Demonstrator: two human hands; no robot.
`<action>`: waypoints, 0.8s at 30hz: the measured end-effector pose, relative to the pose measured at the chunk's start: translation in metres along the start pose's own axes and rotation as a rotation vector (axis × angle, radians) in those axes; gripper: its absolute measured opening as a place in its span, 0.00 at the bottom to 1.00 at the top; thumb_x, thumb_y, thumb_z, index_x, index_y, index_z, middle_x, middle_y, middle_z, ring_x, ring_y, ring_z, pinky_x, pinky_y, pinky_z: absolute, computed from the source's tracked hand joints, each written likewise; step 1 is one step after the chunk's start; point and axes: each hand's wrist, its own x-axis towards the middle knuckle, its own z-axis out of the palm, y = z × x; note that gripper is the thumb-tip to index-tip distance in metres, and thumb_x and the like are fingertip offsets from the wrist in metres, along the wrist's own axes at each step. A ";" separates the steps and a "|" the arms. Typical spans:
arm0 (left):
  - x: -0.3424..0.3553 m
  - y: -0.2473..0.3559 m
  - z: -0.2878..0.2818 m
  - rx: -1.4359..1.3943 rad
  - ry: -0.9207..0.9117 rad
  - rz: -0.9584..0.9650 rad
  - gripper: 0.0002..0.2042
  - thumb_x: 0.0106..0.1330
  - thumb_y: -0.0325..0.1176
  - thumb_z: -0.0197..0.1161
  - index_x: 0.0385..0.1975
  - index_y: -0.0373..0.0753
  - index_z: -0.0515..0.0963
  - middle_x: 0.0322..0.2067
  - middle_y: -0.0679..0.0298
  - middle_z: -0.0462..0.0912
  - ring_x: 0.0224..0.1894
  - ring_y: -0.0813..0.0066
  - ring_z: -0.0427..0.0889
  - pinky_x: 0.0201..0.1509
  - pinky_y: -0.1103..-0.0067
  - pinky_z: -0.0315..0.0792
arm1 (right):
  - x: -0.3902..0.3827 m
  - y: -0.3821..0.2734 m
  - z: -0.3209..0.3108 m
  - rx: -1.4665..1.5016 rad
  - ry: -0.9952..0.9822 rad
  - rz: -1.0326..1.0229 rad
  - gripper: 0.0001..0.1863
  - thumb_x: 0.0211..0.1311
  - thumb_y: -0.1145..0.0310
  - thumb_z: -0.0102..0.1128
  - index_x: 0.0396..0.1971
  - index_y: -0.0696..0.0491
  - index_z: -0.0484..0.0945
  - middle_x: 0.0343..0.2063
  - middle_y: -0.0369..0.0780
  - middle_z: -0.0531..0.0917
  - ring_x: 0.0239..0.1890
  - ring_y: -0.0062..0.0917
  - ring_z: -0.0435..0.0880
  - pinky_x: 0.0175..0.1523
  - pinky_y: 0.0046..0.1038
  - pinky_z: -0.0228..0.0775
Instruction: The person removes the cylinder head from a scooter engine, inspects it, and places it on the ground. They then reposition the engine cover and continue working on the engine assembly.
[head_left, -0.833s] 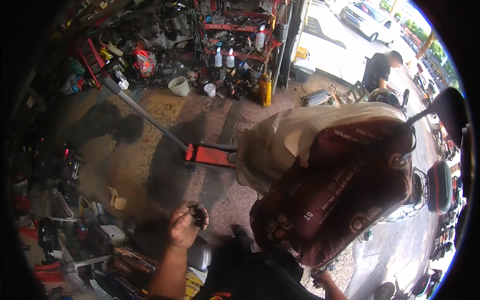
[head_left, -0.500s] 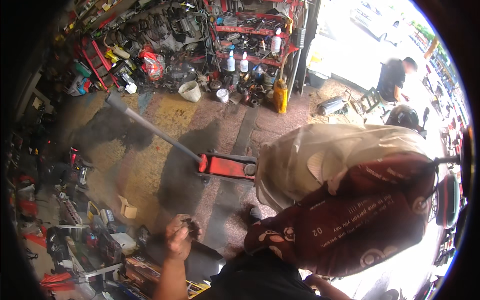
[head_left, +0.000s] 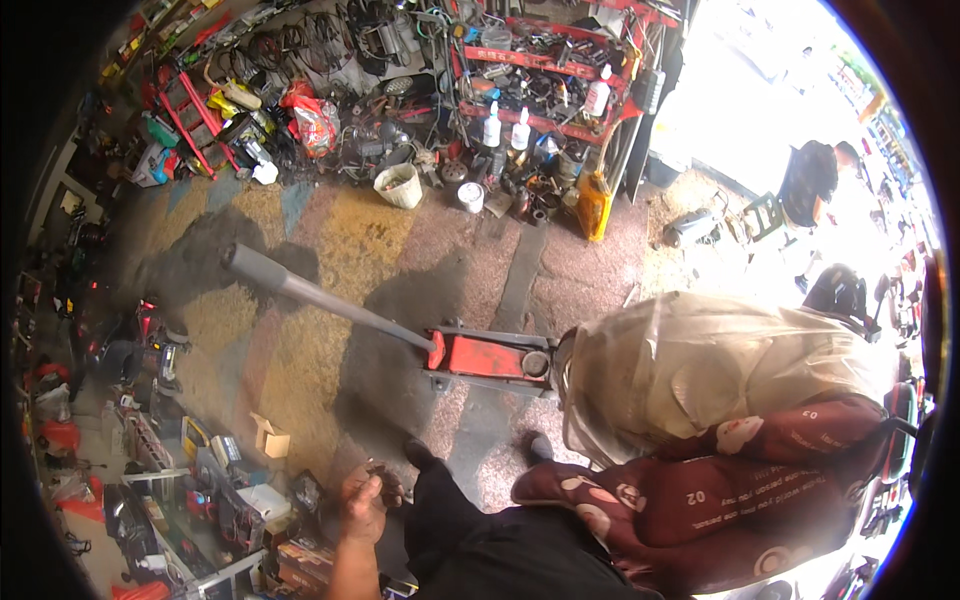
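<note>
My left hand (head_left: pixel 362 503) is raised at the lower middle, fingers curled. Something small and dark shows at the fingertips, but I cannot make out what it is. My right hand is out of view. Ahead on the floor, a red floor jack (head_left: pixel 490 358) has its long grey handle (head_left: pixel 325 302) slanting up to the left. The jack's far end meets a vehicle under a beige cover (head_left: pixel 650 370). A dark red printed quilted cover (head_left: pixel 700 500) lies over its nearer part, just right of my legs.
A red shelf rack (head_left: pixel 540 55) full of tools and bottles stands at the back. Before it are a white bucket (head_left: pixel 398 186) and a yellow jug (head_left: pixel 593 205). Boxes and parts crowd the left, with an open carton (head_left: pixel 270 438). A person (head_left: pixel 810 180) sits outside at the right.
My view has shifted, and both my feet now show beside the jack. My right hand, partly visible before at the lower edge, has left the view. My left hand stays raised.
</note>
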 end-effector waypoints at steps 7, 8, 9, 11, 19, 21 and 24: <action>0.066 0.086 -0.105 0.021 -0.006 0.072 0.16 0.58 0.41 0.62 0.41 0.36 0.74 0.29 0.62 0.79 0.28 0.72 0.78 0.31 0.78 0.74 | -0.037 -0.071 0.082 0.122 0.046 0.073 0.22 0.60 0.50 0.63 0.41 0.55 0.83 0.38 0.42 0.86 0.36 0.31 0.85 0.40 0.37 0.82; 0.076 0.103 -0.120 0.038 0.001 0.113 0.17 0.58 0.41 0.62 0.40 0.35 0.74 0.29 0.62 0.79 0.28 0.72 0.78 0.31 0.79 0.73 | -0.043 -0.084 0.095 0.139 0.039 0.082 0.22 0.60 0.50 0.63 0.41 0.55 0.83 0.38 0.42 0.86 0.37 0.31 0.85 0.40 0.37 0.82; 0.087 0.120 -0.133 0.060 0.004 0.157 0.17 0.58 0.41 0.61 0.39 0.35 0.74 0.29 0.62 0.78 0.28 0.73 0.78 0.31 0.79 0.73 | -0.049 -0.101 0.108 0.146 0.034 0.078 0.22 0.60 0.50 0.63 0.41 0.55 0.83 0.38 0.42 0.86 0.37 0.31 0.85 0.40 0.38 0.82; 0.098 0.154 -0.155 0.067 0.040 0.156 0.16 0.58 0.41 0.60 0.38 0.35 0.74 0.29 0.62 0.78 0.28 0.73 0.78 0.31 0.80 0.72 | -0.059 -0.135 0.128 0.170 0.015 0.076 0.22 0.60 0.49 0.63 0.41 0.54 0.83 0.38 0.41 0.85 0.37 0.31 0.85 0.40 0.38 0.82; 0.181 0.236 -0.185 0.165 -0.080 0.223 0.16 0.59 0.39 0.60 0.40 0.33 0.74 0.30 0.61 0.79 0.29 0.72 0.78 0.32 0.78 0.72 | -0.065 -0.255 0.146 0.219 -0.180 0.060 0.23 0.59 0.48 0.63 0.41 0.53 0.82 0.38 0.41 0.85 0.38 0.32 0.85 0.42 0.40 0.82; 0.201 0.246 -0.193 0.212 -0.123 0.233 0.16 0.59 0.38 0.61 0.41 0.33 0.75 0.31 0.61 0.80 0.29 0.73 0.78 0.32 0.78 0.72 | -0.038 -0.291 0.130 0.242 -0.244 0.102 0.24 0.61 0.47 0.61 0.46 0.53 0.82 0.38 0.41 0.85 0.37 0.29 0.85 0.40 0.37 0.81; 0.222 0.265 -0.217 0.291 -0.057 0.219 0.15 0.59 0.37 0.62 0.42 0.34 0.75 0.31 0.62 0.80 0.29 0.75 0.79 0.31 0.79 0.73 | 0.005 -0.371 0.105 -0.470 0.080 -0.400 0.24 0.63 0.46 0.58 0.44 0.52 0.84 0.35 0.40 0.86 0.37 0.27 0.85 0.39 0.35 0.79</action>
